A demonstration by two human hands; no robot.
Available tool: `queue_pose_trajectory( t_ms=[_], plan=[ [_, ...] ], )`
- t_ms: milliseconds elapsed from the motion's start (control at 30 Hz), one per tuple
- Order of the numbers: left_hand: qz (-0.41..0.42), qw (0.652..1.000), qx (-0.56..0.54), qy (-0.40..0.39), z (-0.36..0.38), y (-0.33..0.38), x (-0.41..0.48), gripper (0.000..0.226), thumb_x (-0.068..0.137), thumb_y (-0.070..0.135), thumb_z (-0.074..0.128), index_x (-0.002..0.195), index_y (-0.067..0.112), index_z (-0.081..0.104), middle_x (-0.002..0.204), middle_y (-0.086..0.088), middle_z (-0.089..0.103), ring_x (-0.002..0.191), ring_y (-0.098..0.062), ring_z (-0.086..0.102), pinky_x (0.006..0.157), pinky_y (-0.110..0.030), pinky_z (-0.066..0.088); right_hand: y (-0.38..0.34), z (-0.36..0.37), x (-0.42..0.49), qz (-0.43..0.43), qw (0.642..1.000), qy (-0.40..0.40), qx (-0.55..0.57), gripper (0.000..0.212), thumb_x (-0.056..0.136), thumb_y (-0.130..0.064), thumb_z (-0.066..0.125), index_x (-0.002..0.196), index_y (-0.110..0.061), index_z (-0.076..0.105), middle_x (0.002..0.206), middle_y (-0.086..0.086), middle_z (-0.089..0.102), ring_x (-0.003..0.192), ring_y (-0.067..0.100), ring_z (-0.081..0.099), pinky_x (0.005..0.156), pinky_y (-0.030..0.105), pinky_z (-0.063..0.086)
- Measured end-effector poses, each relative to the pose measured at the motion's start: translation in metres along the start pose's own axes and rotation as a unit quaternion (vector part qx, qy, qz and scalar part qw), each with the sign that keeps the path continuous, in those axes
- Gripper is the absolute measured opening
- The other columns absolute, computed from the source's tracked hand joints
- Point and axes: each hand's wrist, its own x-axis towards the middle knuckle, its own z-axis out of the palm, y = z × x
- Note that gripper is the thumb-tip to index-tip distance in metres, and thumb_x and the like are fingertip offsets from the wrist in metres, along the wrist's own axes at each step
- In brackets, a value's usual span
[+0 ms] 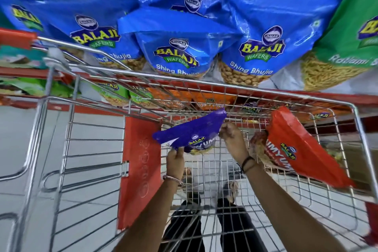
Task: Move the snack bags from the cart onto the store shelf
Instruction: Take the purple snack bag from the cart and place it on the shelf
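Observation:
A purple snack bag (190,133) is held up inside the wire cart (255,92), near its far wall. My left hand (175,157) pinches the bag's lower left corner. My right hand (232,136) grips its right edge. A red snack bag (302,149) leans against the cart's right side, apart from both hands. The store shelf (306,96) runs behind the cart, with a red edge. Large blue bags (176,47) stand on its upper level, and orange and green bags (178,100) fill the level below.
The cart's red child-seat flap (139,170) hangs to the left of my hands. Its red handle (16,37) is at the upper left. A green bag (351,32) stands at the shelf's right end. My legs and the pale floor (20,149) show through the cart's wire bottom.

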Motion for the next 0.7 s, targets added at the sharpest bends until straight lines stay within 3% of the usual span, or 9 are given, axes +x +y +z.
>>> queue_pose_trajectory(
  t_ms=[33, 67, 167, 300, 367, 433, 500, 567, 700],
  plan=[
    [0.006, 1.000, -0.019, 0.002, 0.000, 0.001, -0.001, 0.044, 0.091, 0.014, 0.048, 0.066, -0.020, 0.036, 0.046, -0.031, 0.025, 0.042, -0.004, 0.026, 0.061, -0.037, 0.034, -0.002, -0.001, -0.005, 0.001, 1.000, 0.006, 0.009, 0.008, 0.087, -0.008, 0.054, 0.081, -0.012, 0.059, 0.096, 0.022, 0.064, 0.093, 0.037, 0.060, 0.083, 0.053, 0.049],
    [0.004, 1.000, -0.024, 0.008, 0.001, 0.005, -0.003, 0.044, 0.090, 0.020, 0.049, 0.068, -0.017, 0.039, 0.050, -0.032, 0.026, 0.045, -0.007, 0.028, 0.064, -0.039, 0.038, -0.006, -0.003, -0.010, 0.004, 1.000, 0.012, 0.021, 0.012, 0.087, -0.006, 0.054, 0.079, -0.013, 0.059, 0.092, 0.018, 0.064, 0.090, 0.034, 0.061, 0.081, 0.050, 0.050],
    [-0.008, 0.998, -0.062, -0.002, 0.000, 0.019, -0.016, 0.033, 0.089, 0.027, 0.050, 0.059, 0.016, 0.043, 0.053, 0.001, 0.037, 0.056, -0.013, 0.034, 0.067, -0.043, 0.037, -0.029, -0.012, -0.031, -0.001, 0.998, 0.020, 0.065, 0.031, 0.087, 0.000, 0.051, 0.072, -0.025, 0.059, 0.083, 0.000, 0.060, 0.079, 0.011, 0.059, 0.073, 0.031, 0.050],
    [0.003, 0.992, -0.129, -0.005, -0.004, 0.082, -0.065, 0.024, 0.092, 0.016, 0.046, 0.070, 0.025, 0.050, 0.060, 0.010, 0.056, 0.065, -0.011, 0.043, 0.069, -0.038, 0.037, -0.070, -0.032, -0.060, 0.002, 0.990, 0.026, 0.138, 0.022, 0.083, 0.011, 0.044, 0.071, -0.008, 0.048, 0.064, -0.009, 0.063, 0.058, -0.004, 0.059, 0.052, 0.009, 0.048],
    [0.038, 0.989, -0.138, -0.023, -0.006, 0.113, -0.090, 0.017, 0.092, 0.014, 0.044, 0.082, 0.018, 0.056, 0.073, 0.008, 0.061, 0.071, -0.010, 0.051, 0.072, -0.039, 0.041, -0.092, -0.043, -0.074, -0.019, 0.985, 0.047, 0.163, 0.013, 0.081, 0.005, 0.051, 0.075, -0.006, 0.050, 0.062, -0.008, 0.065, 0.058, -0.002, 0.059, 0.053, 0.012, 0.050],
    [0.057, 0.985, -0.159, -0.041, -0.006, 0.144, -0.112, 0.013, 0.092, 0.015, 0.044, 0.096, 0.011, 0.055, 0.089, -0.003, 0.063, 0.082, -0.018, 0.057, 0.082, -0.046, 0.045, -0.114, -0.058, -0.087, -0.035, 0.980, 0.064, 0.183, 0.014, 0.085, 0.000, 0.053, 0.077, -0.011, 0.052, 0.075, 0.002, 0.063, 0.064, 0.004, 0.060, 0.055, 0.018, 0.054],
    [0.091, 0.981, -0.163, -0.048, -0.007, 0.175, -0.133, 0.012, 0.092, 0.015, 0.046, 0.093, 0.013, 0.057, 0.097, -0.011, 0.063, 0.091, -0.024, 0.057, 0.088, -0.052, 0.046, -0.140, -0.075, -0.101, -0.069, 0.977, 0.071, 0.189, 0.014, 0.087, -0.004, 0.053, 0.077, -0.014, 0.055, 0.082, 0.007, 0.062, 0.072, 0.013, 0.059, 0.062, 0.027, 0.054],
    [0.120, 0.977, -0.169, -0.055, -0.008, 0.206, -0.153, 0.013, 0.091, 0.017, 0.047, 0.085, 0.018, 0.059, 0.094, -0.012, 0.063, 0.088, -0.025, 0.057, 0.086, -0.051, 0.047, -0.170, -0.094, -0.116, -0.105, 0.972, 0.067, 0.200, 0.020, 0.087, -0.006, 0.053, 0.073, -0.019, 0.058, 0.080, 0.003, 0.064, 0.077, 0.019, 0.058, 0.069, 0.035, 0.053],
    [0.184, 0.965, -0.164, -0.089, -0.015, 0.267, -0.193, 0.020, 0.091, 0.024, 0.047, 0.077, 0.019, 0.060, 0.073, 0.004, 0.068, 0.066, -0.013, 0.061, 0.066, -0.032, 0.048, -0.230, -0.130, -0.144, -0.165, 0.957, 0.036, 0.235, 0.016, 0.089, -0.007, 0.050, 0.077, -0.016, 0.057, 0.079, -0.005, 0.069, 0.077, 0.009, 0.064, 0.065, 0.026, 0.058]
  ],
)
